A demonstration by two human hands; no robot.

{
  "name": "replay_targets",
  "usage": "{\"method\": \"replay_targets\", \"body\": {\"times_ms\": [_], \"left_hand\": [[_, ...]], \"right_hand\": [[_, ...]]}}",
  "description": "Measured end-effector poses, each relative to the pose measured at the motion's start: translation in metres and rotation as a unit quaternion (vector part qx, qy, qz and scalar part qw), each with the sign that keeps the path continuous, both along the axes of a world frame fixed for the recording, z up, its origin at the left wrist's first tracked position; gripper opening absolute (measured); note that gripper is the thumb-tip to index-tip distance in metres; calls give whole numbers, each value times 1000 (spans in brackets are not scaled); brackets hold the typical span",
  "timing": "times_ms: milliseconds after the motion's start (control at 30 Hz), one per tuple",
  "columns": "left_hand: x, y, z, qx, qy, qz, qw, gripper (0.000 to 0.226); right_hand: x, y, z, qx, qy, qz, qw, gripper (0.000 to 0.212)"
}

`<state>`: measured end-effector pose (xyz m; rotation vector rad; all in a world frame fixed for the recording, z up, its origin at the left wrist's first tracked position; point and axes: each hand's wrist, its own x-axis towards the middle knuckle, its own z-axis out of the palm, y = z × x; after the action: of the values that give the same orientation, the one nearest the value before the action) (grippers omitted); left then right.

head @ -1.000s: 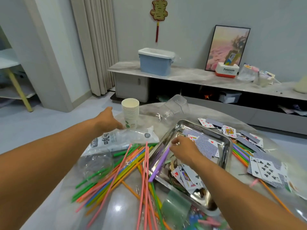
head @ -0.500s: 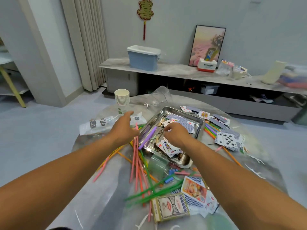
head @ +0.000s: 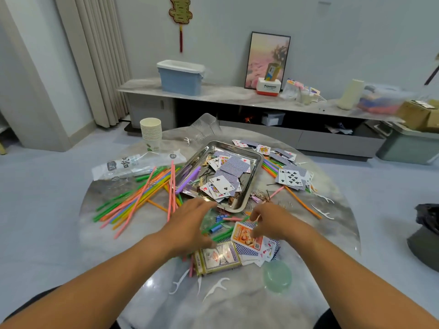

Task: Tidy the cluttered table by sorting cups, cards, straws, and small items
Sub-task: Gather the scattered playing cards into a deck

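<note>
A steel tray [head: 257, 162] in the middle of the round table holds playing cards [head: 228, 176], a purple straw and small bits. Coloured straws [head: 142, 198] lie fanned out left of it. A stack of paper cups [head: 151, 131] stands at the far left. My left hand [head: 190, 224] is blurred and hovers with fingers spread over small clips and short straws just in front of the tray. My right hand [head: 273, 222] has its fingers bent down, and the fingertips touch an orange card pack [head: 247, 235]. A yellow-green card box [head: 218, 257] lies under my left wrist.
More cards [head: 292, 176] and straws lie right of the tray. A printed plastic bag [head: 133, 166] sits by the cups. A green lid [head: 277, 276] and white floss picks [head: 216, 288] lie near the front edge. A black bin bag [head: 430, 219] stands on the floor at the right.
Both hands have drawn back from the tray and straws to the clutter nearer me. The view has pulled back and tilted down, so the card box and front edge show.
</note>
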<state>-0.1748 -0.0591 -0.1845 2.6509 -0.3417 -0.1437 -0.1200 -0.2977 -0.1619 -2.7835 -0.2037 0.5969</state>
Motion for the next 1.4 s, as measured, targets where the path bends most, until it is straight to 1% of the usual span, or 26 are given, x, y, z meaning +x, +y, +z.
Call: {"method": "replay_targets", "body": {"times_ms": [100, 167, 233, 267, 333, 400, 500, 533, 600, 667, 767, 833, 867, 967, 1033, 1100, 1233, 1333, 1400], "left_hand": [[-15, -9, 2, 53, -34, -28, 998, 87], [-25, -15, -2, 117, -78, -54, 989, 79], [-33, -21, -11, 176, -93, -78, 977, 80], [-34, -24, -16, 200, -90, -85, 972, 82], [-33, -27, -21, 235, -86, -94, 964, 82], [-33, -31, -24, 244, -73, -100, 962, 79], [-31, -32, -27, 246, -57, -103, 962, 85], [-29, -33, -26, 238, -57, -100, 964, 83], [-27, -34, -21, 221, -53, -92, 970, 72], [-24, -37, -9, 203, -41, -89, 974, 70], [-20, -33, 15, 165, -30, -60, 984, 69], [-16, -22, 28, 151, -30, -27, 988, 67], [-14, -14, 32, 147, -25, -4, 989, 67], [-5, 14, 39, 149, 9, 80, 986, 69], [-1, 32, 36, 146, 44, 122, 981, 71], [2, 47, 29, 140, 73, 153, 976, 69], [9, 67, 11, 145, 98, 179, 968, 66], [14, 75, -2, 147, 98, 192, 965, 75], [17, 81, -10, 135, 94, 199, 966, 83]], "right_hand": [[-10, -3, -5, -14, 5, 21, 1000, 44], [-16, -3, -4, -21, 7, 26, 999, 39], [-21, -5, 4, -36, 19, 25, 999, 32], [-24, -6, 9, -56, 32, 27, 998, 33], [-33, -9, 19, -99, 71, 30, 992, 44], [-47, -10, 27, -127, 117, 23, 985, 56], [-65, -4, 27, -158, 150, 37, 975, 60], [-68, -3, 25, -171, 150, 44, 973, 63], [-72, -1, 19, -190, 146, 57, 969, 68], [-72, -4, 17, -193, 136, 59, 970, 63], [-61, -15, 23, -152, 133, 29, 979, 49], [-44, -33, 26, -104, 114, -32, 988, 51], [-34, -45, 26, -82, 89, -66, 990, 53], [-10, -79, 12, -73, -28, -145, 986, 59], [-2, -93, -3, -57, -78, -171, 981, 63], [2, -99, -18, -46, -99, -171, 979, 63], [10, -101, -40, -42, -111, -169, 978, 62], [17, -95, -42, -53, -123, -170, 976, 61], [16, -80, -36, -74, -162, -145, 973, 50]]}}
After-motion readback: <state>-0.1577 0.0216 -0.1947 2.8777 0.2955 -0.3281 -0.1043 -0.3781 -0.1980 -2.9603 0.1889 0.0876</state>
